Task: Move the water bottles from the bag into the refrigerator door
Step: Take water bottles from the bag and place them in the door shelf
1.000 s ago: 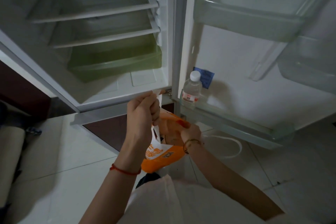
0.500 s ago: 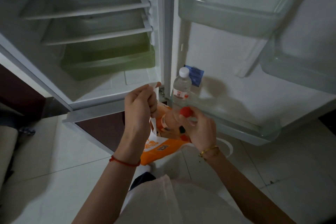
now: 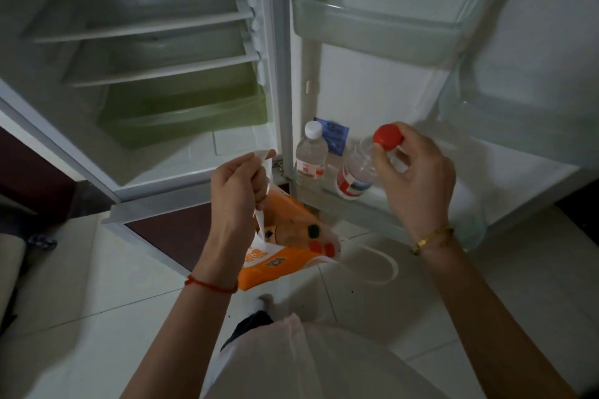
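Head view, the only view given: an open refrigerator is seen from above. At about two o'clock, a red-capped water bottle [image 3: 358, 168] is pinched near its neck by the right hand [image 3: 413, 175], tilted toward the lowest door shelf [image 3: 418, 210], presumably so it can be lowered in. Just beside it, toward eleven o'clock, a white-capped bottle [image 3: 310, 154] is already stood upright in that shelf. Near the centre, the white handle [image 3: 264, 165] of the orange bag [image 3: 285, 253] is clenched in the left hand [image 3: 238, 196], apparently so the mouth is kept open. More bottle caps are glimpsed inside the bag, over the tiled floor [image 3: 97, 285].
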